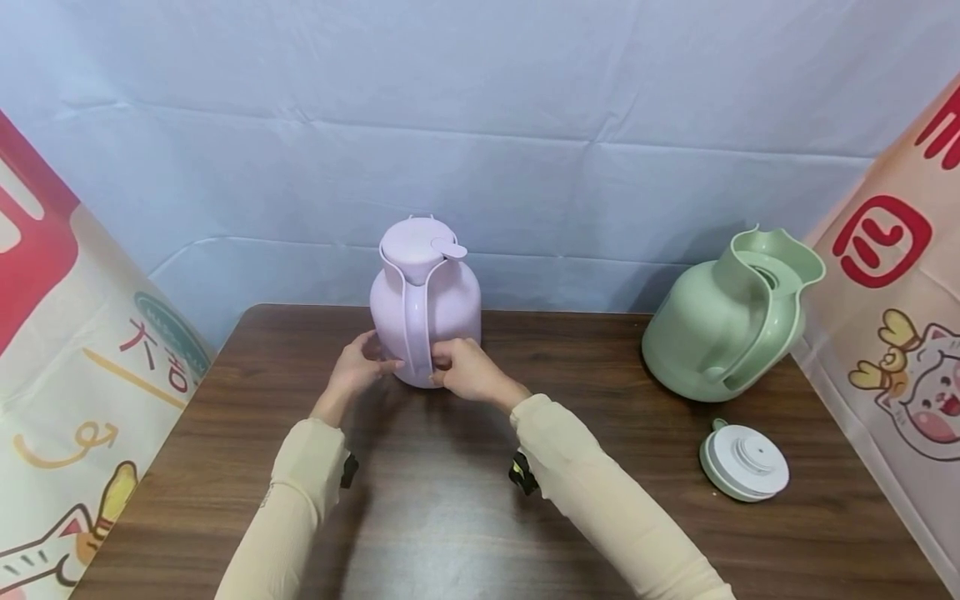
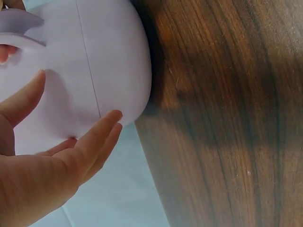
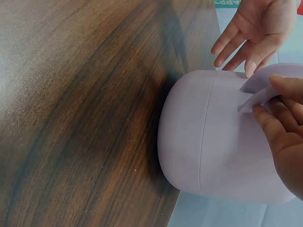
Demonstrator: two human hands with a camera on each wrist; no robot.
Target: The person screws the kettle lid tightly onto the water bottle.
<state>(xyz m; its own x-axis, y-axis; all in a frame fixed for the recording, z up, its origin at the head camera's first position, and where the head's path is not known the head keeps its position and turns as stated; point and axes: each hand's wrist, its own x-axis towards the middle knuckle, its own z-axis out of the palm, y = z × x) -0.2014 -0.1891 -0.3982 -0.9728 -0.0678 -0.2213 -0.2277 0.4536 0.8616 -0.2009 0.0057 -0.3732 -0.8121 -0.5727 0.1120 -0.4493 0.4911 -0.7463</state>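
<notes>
A lilac thermos jug (image 1: 459,308) with its lid (image 1: 415,242) on stands upright near the table's back edge, its handle facing me. My right hand (image 1: 471,369) grips the lower part of that handle; in the right wrist view the thumb and fingers (image 3: 267,125) pinch its edge. At the jug's left side is my left hand (image 1: 354,372), its fingers fairly straight and spread along the lower body. The left wrist view shows those fingers (image 2: 97,139) beside the jug's wall, the thumb apart from them; whether they press on it is hard to tell.
To the right stands a green thermos jug (image 1: 690,325) with its top uncovered. In front of it a green-and-white lid (image 1: 746,462) lies on the brown wooden table (image 1: 450,500). Pale blue cloth (image 1: 525,192) hangs behind, with printed sheets (image 1: 892,333) at both sides.
</notes>
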